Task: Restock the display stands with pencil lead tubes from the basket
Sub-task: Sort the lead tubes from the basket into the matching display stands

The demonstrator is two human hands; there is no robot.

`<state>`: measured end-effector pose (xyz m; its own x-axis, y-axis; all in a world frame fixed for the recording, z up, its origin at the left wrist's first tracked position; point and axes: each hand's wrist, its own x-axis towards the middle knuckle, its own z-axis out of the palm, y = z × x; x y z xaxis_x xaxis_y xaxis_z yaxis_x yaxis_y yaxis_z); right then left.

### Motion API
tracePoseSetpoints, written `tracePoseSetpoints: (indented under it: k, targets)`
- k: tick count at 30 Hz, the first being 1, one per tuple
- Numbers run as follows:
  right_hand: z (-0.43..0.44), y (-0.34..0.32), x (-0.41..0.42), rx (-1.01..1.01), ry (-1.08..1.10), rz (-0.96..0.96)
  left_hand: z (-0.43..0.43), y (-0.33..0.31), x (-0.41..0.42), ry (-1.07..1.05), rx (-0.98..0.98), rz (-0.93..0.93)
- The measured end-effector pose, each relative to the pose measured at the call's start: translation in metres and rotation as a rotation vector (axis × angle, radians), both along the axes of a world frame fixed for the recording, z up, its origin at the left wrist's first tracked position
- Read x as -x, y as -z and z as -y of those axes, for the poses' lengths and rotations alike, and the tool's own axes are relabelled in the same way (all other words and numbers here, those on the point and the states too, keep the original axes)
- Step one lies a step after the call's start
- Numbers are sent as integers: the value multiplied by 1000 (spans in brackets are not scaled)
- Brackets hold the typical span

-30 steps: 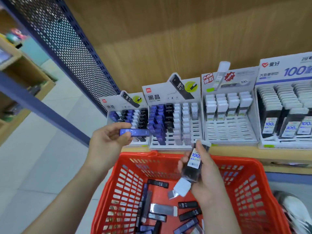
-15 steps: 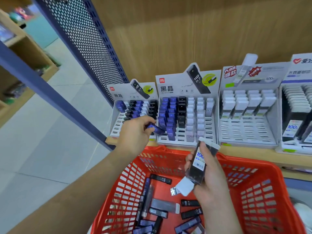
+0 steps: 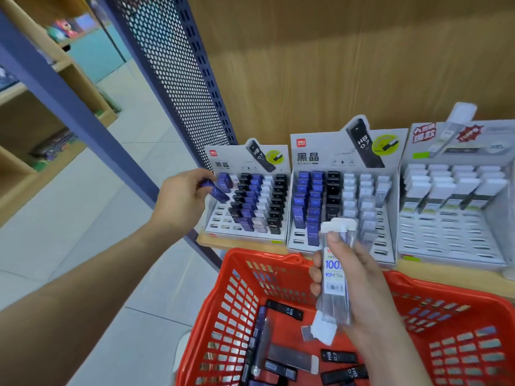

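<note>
Placement is the step in hand: the left hand (image 3: 182, 203) pinches a blue tube (image 3: 216, 192) by its near end, tilted, its far end just at the left edge of the stand (image 3: 232, 160) ahead of the fingers. Blue tubes fill that stand's back rows, and empty slots lie nearer the wrist. Well apart from it, the right hand (image 3: 362, 288) is clamped round clear tubes (image 3: 335, 274) with white caps, held upright above the basket (image 3: 223, 316). Loose tubes (image 3: 284, 310) lie on the basket floor below that hand. The next move, I judge, calls for turning the blue tube upright and seating it in a free slot without knocking its neighbours. The clear tubes probably suit the far stand (image 3: 446, 238), ahead and right of the right hand.
</note>
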<state>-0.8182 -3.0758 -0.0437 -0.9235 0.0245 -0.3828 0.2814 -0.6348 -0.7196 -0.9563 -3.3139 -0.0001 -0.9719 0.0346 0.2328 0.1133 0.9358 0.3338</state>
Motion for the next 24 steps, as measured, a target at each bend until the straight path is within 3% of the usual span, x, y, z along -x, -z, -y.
tracePoseSetpoints:
  k: [13,24]
  targets:
    - [34,-13,41,-101,-203,-8,14,41,46,93,182,44]
    - [42,-16,53,78,-228,49,19,47,55,194,269,46]
